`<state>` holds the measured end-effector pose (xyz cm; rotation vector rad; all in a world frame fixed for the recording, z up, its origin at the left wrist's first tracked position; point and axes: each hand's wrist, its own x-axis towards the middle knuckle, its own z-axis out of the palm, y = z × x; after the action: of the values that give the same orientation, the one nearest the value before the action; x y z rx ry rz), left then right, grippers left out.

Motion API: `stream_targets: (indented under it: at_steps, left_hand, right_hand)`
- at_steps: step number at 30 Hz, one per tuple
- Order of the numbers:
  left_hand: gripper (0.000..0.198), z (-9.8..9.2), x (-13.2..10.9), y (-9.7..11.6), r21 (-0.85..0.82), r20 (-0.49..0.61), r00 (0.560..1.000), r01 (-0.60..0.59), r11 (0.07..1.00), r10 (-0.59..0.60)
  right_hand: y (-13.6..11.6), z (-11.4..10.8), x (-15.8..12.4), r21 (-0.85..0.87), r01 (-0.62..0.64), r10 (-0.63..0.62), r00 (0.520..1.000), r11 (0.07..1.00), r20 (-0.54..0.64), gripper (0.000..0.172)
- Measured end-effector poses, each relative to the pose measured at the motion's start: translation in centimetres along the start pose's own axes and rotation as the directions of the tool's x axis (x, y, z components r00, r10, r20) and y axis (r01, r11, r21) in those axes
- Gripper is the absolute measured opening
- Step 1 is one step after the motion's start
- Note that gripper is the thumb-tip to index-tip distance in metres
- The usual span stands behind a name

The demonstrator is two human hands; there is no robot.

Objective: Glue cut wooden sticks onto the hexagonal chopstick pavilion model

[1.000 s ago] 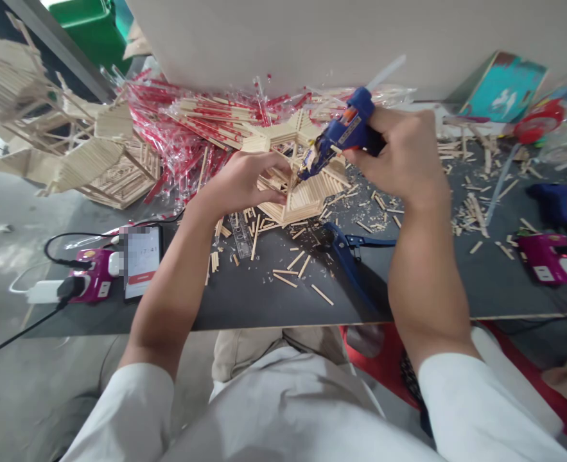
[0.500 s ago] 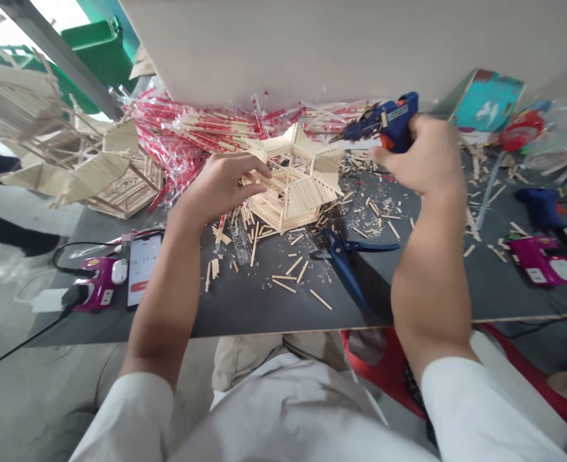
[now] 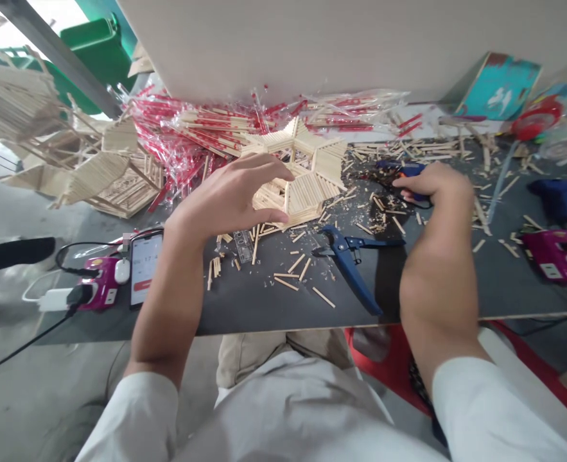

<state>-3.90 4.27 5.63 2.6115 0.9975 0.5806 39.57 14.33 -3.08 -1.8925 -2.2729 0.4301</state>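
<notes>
A star-shaped frame of thin wooden sticks (image 3: 307,192) lies on the dark table in front of me. My left hand (image 3: 237,192) is at its left side, thumb and fingers spread in a wide curve over the near edge; whether they touch the sticks I cannot tell. To the right, my right hand (image 3: 440,183) grips a blue glue gun (image 3: 411,169), which is low at the tabletop among wood scraps, nozzle to the left. My fingers partly cover its handle. Blue-handled cutters (image 3: 353,269) lie nearer to me, between my arms.
Red-and-clear wrapped sticks (image 3: 206,128) are heaped along the wall. At left are a larger stick structure (image 3: 104,167), a phone (image 3: 144,266) and a purple power adapter (image 3: 101,282). Another blue glue gun (image 3: 553,199) and a second purple adapter (image 3: 550,256) are at right.
My right hand has lowered the glue gun from above the table to the scraps. My left hand has moved right and toward me, its thumb and fingers wider apart.
</notes>
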Motion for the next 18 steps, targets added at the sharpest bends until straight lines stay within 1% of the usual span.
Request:
stream_targets:
  at_steps: [1,2,3,4,6,7,8,9,11,12,13,14,15,16,18]
  left_hand:
    - [0.057,0.1,0.0,-0.1,0.009,0.008,1.0,0.01,1.0,-0.01]
    - [0.06,0.1,0.1,-0.2,0.02,0.014,1.0,0.019,1.0,-0.02]
    - [0.061,0.2,0.1,-0.3,0.036,0.017,0.999,0.029,0.999,-0.03]
    - [0.062,0.2,0.1,-0.4,0.056,0.02,0.999,0.038,0.998,-0.039]
    - [0.062,0.3,0.1,-0.4,0.096,0.023,0.998,0.051,0.994,-0.054]
    - [0.063,0.3,0.1,-0.3,0.111,0.026,0.998,0.057,0.992,-0.06]
    - [0.064,0.4,0.1,-0.1,0.122,0.029,0.997,0.064,0.99,-0.068]
    - [0.066,0.5,0.1,0.2,0.132,0.032,0.996,0.074,0.988,-0.079]
    - [0.07,0.6,0.0,0.8,0.16,0.026,0.993,0.113,0.981,-0.118]
    - [0.072,0.8,0.0,1.2,0.175,0.022,0.99,0.134,0.975,-0.14]
    - [0.073,0.9,0.0,1.6,0.188,0.016,0.987,0.152,0.97,-0.158]
    - [0.075,1.1,0.0,1.9,0.197,0.011,0.985,0.165,0.966,-0.171]
    - [0.075,1.3,-0.1,2.2,0.201,0.007,0.984,0.172,0.964,-0.177]
    - [0.076,1.4,-0.1,2.4,0.203,0.003,0.983,0.177,0.963,-0.181]
    - [0.076,1.7,-0.1,2.5,0.211,-0.001,0.982,0.187,0.96,-0.191]
  right_hand:
    - [-0.1,-0.2,-0.1,-0.063,-0.173,0.177,0.982,0.983,0.059,0.044]
    - [-0.3,-0.6,-0.3,-0.13,-0.312,0.323,0.943,0.941,0.08,0.046]
    - [-0.8,-1.2,-0.5,-0.184,-0.411,0.428,0.901,0.893,0.068,0.049]
    - [-1.4,-1.9,-0.7,-0.212,-0.443,0.46,0.887,0.871,0.036,0.051]
    - [-3.2,-3.4,-1.4,-0.209,-0.441,0.444,0.895,0.873,-0.035,0.055]
    - [-4.4,-4.1,-1.9,-0.183,-0.398,0.396,0.917,0.899,-0.05,0.054]
    - [-5.8,-4.8,-2.5,-0.133,-0.315,0.307,0.949,0.94,-0.078,0.052]
    - [-7.4,-5.5,-3.2,-0.073,-0.231,0.222,0.968,0.97,-0.114,0.049]
    - [-11.0,-6.3,-4.6,-0.001,-0.056,0.055,0.985,0.998,-0.165,0.045]
    - [-12.9,-6.5,-5.4,0.005,0.047,-0.045,0.98,0.999,-0.192,0.044]
    - [-14.8,-6.5,-6.0,0.003,0.162,-0.159,0.968,0.987,-0.194,0.041]
    - [-16.5,-6.2,-6.6,0.019,0.247,-0.239,0.951,0.969,-0.195,0.04]
    - [-18.0,-5.8,-7.0,0.033,0.331,-0.324,0.937,0.943,-0.128,0.045]
    - [-19.2,-5.3,-7.3,0.036,0.388,-0.386,0.921,0.921,-0.057,0.055]
    - [-20.9,-4.0,-7.6,0.015,0.428,-0.425,0.891,0.904,0.162,0.083]
